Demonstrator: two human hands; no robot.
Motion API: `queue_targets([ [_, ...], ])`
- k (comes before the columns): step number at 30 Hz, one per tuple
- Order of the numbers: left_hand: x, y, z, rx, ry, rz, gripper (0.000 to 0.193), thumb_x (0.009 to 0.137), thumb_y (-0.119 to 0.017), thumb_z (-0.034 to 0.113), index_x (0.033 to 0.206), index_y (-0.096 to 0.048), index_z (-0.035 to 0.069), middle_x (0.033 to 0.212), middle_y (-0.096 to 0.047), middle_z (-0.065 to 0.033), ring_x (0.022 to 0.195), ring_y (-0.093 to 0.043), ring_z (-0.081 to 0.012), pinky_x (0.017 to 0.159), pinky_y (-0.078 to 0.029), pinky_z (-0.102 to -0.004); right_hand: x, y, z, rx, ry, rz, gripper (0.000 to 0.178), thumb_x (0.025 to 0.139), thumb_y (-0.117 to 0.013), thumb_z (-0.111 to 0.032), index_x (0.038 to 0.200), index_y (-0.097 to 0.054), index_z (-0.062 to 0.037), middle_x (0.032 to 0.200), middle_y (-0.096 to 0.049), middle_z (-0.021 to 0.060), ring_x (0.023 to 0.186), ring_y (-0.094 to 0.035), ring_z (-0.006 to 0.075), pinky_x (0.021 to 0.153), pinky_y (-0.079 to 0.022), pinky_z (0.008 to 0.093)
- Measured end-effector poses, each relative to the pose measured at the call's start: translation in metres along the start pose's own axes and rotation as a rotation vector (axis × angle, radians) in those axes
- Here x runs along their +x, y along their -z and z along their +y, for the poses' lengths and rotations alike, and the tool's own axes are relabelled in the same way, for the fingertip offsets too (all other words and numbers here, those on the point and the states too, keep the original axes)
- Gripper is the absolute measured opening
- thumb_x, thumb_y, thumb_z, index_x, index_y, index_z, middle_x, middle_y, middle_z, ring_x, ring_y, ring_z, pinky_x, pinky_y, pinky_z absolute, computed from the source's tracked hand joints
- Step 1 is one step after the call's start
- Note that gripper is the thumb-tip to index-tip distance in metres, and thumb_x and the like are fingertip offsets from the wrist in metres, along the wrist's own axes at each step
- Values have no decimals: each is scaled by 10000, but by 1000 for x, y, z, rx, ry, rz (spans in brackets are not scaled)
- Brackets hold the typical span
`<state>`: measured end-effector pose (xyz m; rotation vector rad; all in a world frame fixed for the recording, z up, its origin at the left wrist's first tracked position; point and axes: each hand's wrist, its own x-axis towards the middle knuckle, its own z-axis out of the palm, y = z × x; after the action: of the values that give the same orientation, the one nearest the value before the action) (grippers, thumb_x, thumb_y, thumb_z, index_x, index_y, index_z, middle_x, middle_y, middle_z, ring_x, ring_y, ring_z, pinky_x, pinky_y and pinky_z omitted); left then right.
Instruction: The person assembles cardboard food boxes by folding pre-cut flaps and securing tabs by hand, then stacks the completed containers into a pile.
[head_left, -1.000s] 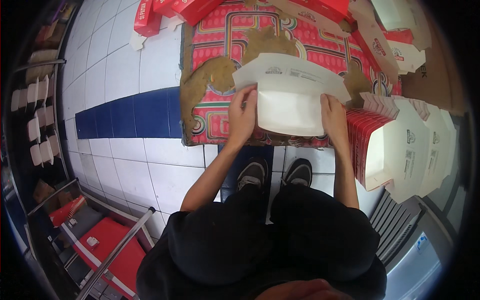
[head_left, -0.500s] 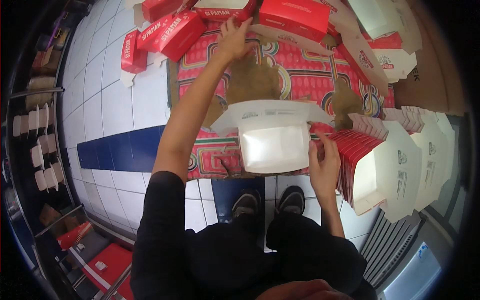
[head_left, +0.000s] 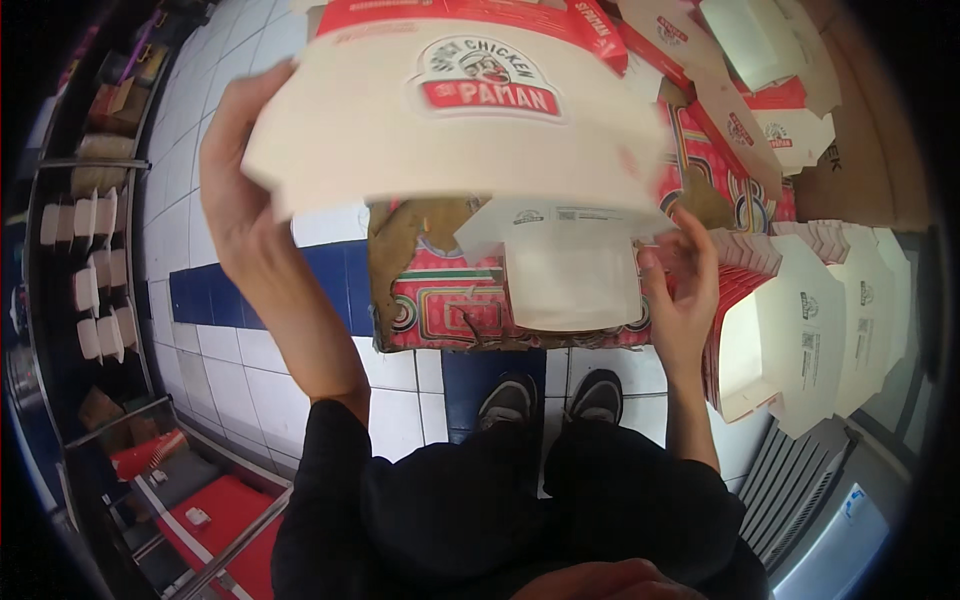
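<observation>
A red-and-white paper food box (head_left: pixel 350 120) is raised over the table, its white lid flap with a printed logo facing me. My left hand (head_left: pixel 250 200) grips it by the left end, most fingers hidden behind the card. At its lower right corner is my right hand (head_left: pixel 690 285), thumb and fingers apart; whether a fingertip touches the flap I cannot tell. Below the raised box, an opened white box (head_left: pixel 570 280) with its lid flap spread rests at the table's near edge, just left of my right hand.
Nested red-and-white boxes (head_left: pixel 745 345) stand in stacks at the right. More loose boxes (head_left: pixel 670 40) lie at the far right of the worn, patterned tabletop (head_left: pixel 450 300). A shelf rack (head_left: pixel 105 165) runs along the left. A brown carton (head_left: pixel 870 130) stands beyond the stacks.
My left hand has come back from the far boxes with one box, lifting it over the table. My right hand has moved slightly up and right beside the opened box.
</observation>
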<state>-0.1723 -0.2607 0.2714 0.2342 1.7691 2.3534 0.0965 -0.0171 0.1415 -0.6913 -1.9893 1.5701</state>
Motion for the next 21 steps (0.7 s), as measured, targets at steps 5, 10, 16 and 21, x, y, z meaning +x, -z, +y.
queue_targets([
  [5, -78, 9, 16, -406, 293, -286, 345, 906, -578, 167, 1125, -670, -83, 988, -737, -175, 841, -724, -210, 801, -581, -314, 3, 1, -5, 83, -20, -175, 572, 902, -650, -112, 1435, -463, -22, 1260, -570, 108, 1073, -564, 160, 916, -461, 309],
  [10, -116, -15, -9, -512, 630, -106, 247, 906, -609, 153, 1049, -673, -38, 900, -720, -123, 731, -693, -212, 742, -562, -313, -11, 21, -6, 314, -131, -200, 575, 953, -559, -218, 1472, -414, -19, 1357, -496, 125, 1191, -481, 190, 1001, -387, 331],
  [16, -120, -28, -63, -498, 801, -191, 245, 1019, -512, 276, 842, -563, 116, 679, -521, 28, 469, -302, -77, 527, -285, -261, -14, 24, 10, 398, -199, -236, 609, 1014, -451, -345, 1517, -355, -15, 1473, -407, 147, 1333, -382, 225, 1104, -299, 356],
  [21, -125, -19, -92, -392, 791, -321, 236, 984, -637, 344, 900, -606, 125, 702, -543, 35, 520, -396, -88, 528, -312, -243, -11, 28, 21, 393, -173, -244, 660, 1064, -360, -451, 1554, -306, -12, 1570, -333, 164, 1451, -300, 255, 1190, -225, 378],
])
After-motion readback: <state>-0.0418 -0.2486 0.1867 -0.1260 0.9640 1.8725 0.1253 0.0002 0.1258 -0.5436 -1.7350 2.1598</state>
